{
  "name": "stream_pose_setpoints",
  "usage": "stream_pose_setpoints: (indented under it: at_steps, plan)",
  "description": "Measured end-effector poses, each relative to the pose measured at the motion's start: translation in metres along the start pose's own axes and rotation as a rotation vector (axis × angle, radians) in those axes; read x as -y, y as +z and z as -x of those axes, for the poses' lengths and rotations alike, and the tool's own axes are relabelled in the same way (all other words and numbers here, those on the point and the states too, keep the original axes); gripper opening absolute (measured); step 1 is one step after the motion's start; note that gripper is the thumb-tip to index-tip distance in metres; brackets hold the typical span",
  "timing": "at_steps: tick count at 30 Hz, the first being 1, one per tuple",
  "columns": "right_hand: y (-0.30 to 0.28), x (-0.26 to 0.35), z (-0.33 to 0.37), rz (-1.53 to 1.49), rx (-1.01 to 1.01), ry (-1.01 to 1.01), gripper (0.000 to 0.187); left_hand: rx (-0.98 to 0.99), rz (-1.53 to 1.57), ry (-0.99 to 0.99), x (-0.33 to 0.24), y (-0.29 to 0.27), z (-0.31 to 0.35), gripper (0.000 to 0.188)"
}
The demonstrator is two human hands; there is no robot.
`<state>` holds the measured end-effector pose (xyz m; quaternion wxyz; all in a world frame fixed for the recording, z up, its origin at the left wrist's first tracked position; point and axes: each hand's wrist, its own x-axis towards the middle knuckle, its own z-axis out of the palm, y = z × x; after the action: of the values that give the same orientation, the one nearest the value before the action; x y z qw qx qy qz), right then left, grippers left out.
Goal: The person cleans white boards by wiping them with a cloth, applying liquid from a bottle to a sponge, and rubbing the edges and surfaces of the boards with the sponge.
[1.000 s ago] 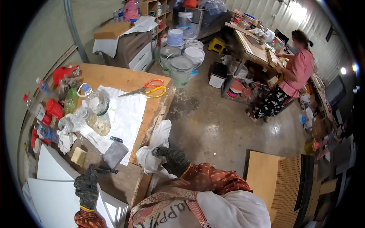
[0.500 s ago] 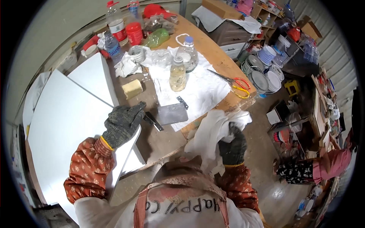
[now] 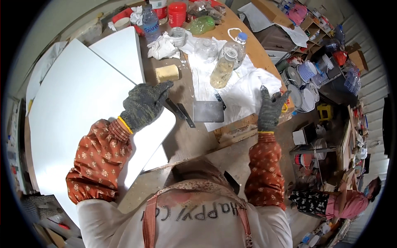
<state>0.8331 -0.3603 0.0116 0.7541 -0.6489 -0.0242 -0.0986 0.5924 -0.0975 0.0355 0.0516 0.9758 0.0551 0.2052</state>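
My left hand [image 3: 144, 106], in a dark knitted glove, rests over the edge of a glossy white panel [image 3: 78, 120]. Its fingers are closed round a thin black strip [image 3: 174, 109] that pokes out beside them. A second black strip [image 3: 187, 115] lies on the table next to it. My right hand [image 3: 273, 108], gloved alike, is open with thumb and fingers apart beside a crumpled white cloth [image 3: 258, 84]. To the left of that cloth are a grey rectangular block [image 3: 208, 111], a small black piece and a bottle of yellowish liquid [image 3: 223, 69].
A cream block [image 3: 167, 73] sits behind my left hand. A handled clear bottle [image 3: 240, 47], a blue-labelled bottle [image 3: 150, 24], a red jar [image 3: 177, 15] and a green bottle [image 3: 201, 25] stand or lie farther back. Buckets [image 3: 307, 71] crowd the right; another person [image 3: 345, 204] is at far right.
My right hand has moved forward over the table and let go of the white cloth, which now covers most of the scissors. My left hand has shifted slightly with its strip; the view has shifted too.
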Motion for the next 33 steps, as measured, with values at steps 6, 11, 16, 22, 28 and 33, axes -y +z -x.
stream_pose_setpoints:
  at_steps: [6, 11, 16, 22, 28, 33]
  plan:
    - [0.067, 0.012, 0.055, 0.588, 0.627, -0.528, 0.066, -0.072, 0.052, 0.003, -0.006, -0.011, -0.009, 0.033]
    - [0.153, 0.011, 0.08, 0.795, 1.091, -0.833, 0.071, -0.023, -0.02, -0.096, -0.006, -0.004, 0.004, 0.035]
    - [0.195, -0.044, 0.072, 0.966, 1.122, -1.104, 0.081, -0.113, 0.025, -0.023, -0.025, -0.009, -0.01, 0.034]
    - [0.207, -0.031, 0.077, 1.036, 1.218, -0.804, 0.073, -0.013, -0.098, -0.074, -0.025, -0.014, -0.003, 0.039]
    - [0.153, -0.025, 0.054, -0.07, 1.044, -0.283, 0.066, -0.325, 0.241, -0.064, -0.012, -0.015, -0.008, 0.036]
    - [0.099, 0.012, 0.059, 0.068, 1.102, -0.311, 0.071, -0.291, 1.254, -0.368, -0.029, -0.016, -0.012, 0.071]
